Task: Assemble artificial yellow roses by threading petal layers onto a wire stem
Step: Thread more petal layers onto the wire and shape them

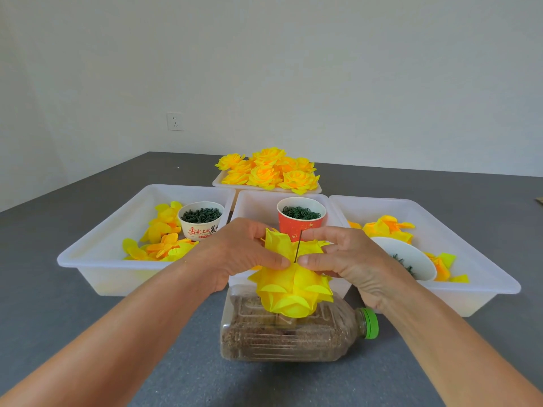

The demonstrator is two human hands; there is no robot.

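Nearest to me, at six o'clock, a plastic bottle with a green cap is lying on its side on the grey table, brown grains filling it. Just above it I am seeing the yellow petals bunched on a thin dark wire that is standing upright between both hands. The left hand is pinching the petals from nine o'clock, thumb and fingers curled onto them; the right hand is pinching them from three o'clock, thumb tip right beside the wire. Behind, white trays are sitting at ten, twelve and two o'clock, loose petals lying in the outer ones. A white cup and a red cup are holding dark green bits. Farthest, at twelve, finished roses are piled on a tray.
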